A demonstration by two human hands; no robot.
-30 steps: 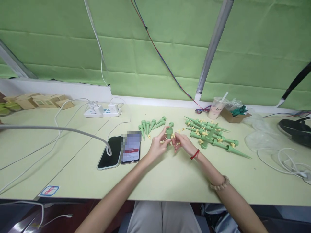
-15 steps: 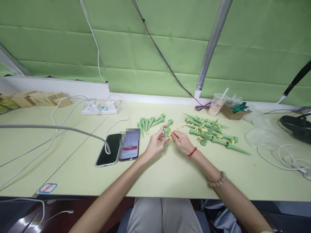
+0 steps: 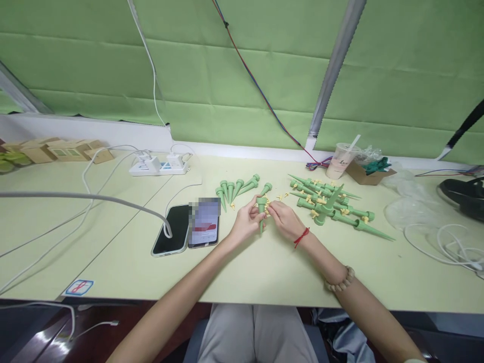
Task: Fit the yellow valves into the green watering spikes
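Observation:
My left hand (image 3: 248, 220) is closed around a green plastic watering spike (image 3: 261, 204), held upright with its wide cap on top and its point down. Close beside it, my right hand (image 3: 283, 218) has its fingers pinched together near small yellow valves (image 3: 267, 207); what sits between the fingertips is hidden. Behind the hands lie several loose green spikes (image 3: 238, 187), one of them (image 3: 266, 189) just past the held one. To the right is a pile of green spikes (image 3: 325, 201) fitted with yellow valves.
Two phones (image 3: 172, 229) (image 3: 204, 222) lie left of my hands, with a grey cable arching over them. A power strip (image 3: 159, 168) sits farther back. At the back right stand a drink cup (image 3: 341, 160) and a cardboard box (image 3: 365, 174); white cables (image 3: 449, 247) lie at the right.
The whole view has shifted slightly. Both hands keep nearly the same pose around the spike, with my right fingers still pinched beside it.

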